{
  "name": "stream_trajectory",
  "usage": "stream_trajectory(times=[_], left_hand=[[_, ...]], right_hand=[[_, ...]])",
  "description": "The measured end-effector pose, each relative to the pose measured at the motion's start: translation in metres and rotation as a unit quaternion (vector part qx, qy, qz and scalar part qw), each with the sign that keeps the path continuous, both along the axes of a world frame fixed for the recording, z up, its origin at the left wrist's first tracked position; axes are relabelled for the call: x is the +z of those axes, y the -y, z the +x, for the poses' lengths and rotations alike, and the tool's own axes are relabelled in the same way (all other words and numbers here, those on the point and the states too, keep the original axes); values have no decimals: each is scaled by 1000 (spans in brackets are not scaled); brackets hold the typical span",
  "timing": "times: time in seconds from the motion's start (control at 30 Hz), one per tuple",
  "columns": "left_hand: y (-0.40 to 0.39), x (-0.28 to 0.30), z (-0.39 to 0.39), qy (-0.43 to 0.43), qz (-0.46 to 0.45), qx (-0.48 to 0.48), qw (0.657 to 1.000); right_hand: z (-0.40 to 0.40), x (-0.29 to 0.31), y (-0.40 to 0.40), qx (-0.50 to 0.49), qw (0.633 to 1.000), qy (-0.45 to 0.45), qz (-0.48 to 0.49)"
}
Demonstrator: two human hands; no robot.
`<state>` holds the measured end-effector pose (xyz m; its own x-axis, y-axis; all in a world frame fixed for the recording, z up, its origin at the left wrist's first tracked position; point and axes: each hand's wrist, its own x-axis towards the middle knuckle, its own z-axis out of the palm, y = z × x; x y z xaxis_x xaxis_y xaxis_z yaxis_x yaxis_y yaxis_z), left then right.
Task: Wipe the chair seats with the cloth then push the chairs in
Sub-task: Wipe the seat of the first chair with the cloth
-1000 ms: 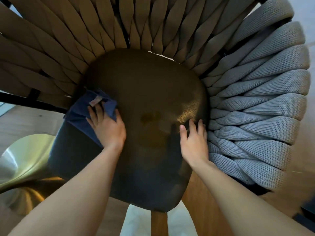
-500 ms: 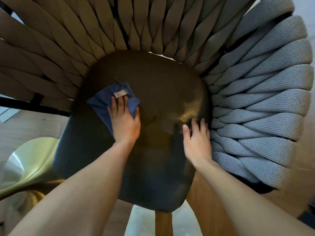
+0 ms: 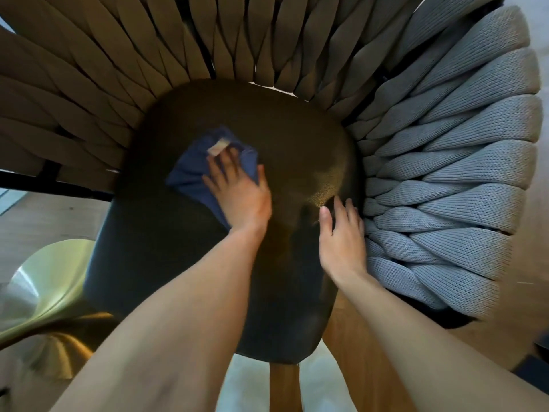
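Note:
A dark leather chair seat [image 3: 166,248] fills the middle of the view, ringed by a woven rope backrest [image 3: 445,162] that is brown on the left and grey on the right. A blue cloth [image 3: 190,176] with a small white label lies bunched on the seat, left of centre. My left hand [image 3: 237,194] presses flat on the cloth with straight fingers. My right hand [image 3: 341,239] rests open on the seat's right edge, fingers touching the grey rope.
A brass-coloured table base [image 3: 44,286] stands at the lower left. A wooden chair leg [image 3: 285,385] shows below the seat's front edge. Wooden floor [image 3: 528,278] lies at right and a dark frame bar [image 3: 35,182] crosses at left.
My left hand has slid the cloth from the seat's left edge rightward toward the centre. My right hand has stayed on the right edge.

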<state>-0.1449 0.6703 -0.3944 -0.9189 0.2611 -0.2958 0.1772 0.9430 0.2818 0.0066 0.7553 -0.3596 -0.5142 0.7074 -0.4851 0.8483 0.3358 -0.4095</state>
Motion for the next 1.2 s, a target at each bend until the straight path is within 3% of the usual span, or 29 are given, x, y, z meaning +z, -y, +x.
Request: stream_trajectory(times=[0.1, 0.23, 0.33, 0.47, 0.6, 0.77, 0.87, 0.93, 1.03, 1.2], left_hand=[[-36, 0, 14, 47, 46, -220, 973], [-19, -3, 26, 55, 66, -521, 849], [20, -2, 6, 42, 57, -604, 794], [72, 3, -26, 46, 56, -600, 797], [135, 2, -46, 23, 37, -541, 840], [199, 6, -37, 21, 30, -389, 921], [219, 8, -15, 14, 23, -260, 965], [223, 9, 8, 1, 24, -124, 992], [212, 9, 43, -10, -10, 82, 997], [138, 7, 37, 23, -24, 312, 949]], right_hand=[[2, -2, -4, -29, 998, -54, 4], [4, 4, -5, -95, 987, -123, 41], [4, 9, -3, -101, 985, -132, 54], [8, 10, 2, -66, 991, -107, 47], [10, 10, 7, -35, 997, -59, 32], [13, 11, 13, 2, 999, -32, 30], [15, 11, 17, 26, 999, -16, 30], [16, 10, 20, 32, 999, -7, 26], [19, 8, 27, 24, 999, 11, 26], [23, 6, 32, 31, 999, 36, 8]])
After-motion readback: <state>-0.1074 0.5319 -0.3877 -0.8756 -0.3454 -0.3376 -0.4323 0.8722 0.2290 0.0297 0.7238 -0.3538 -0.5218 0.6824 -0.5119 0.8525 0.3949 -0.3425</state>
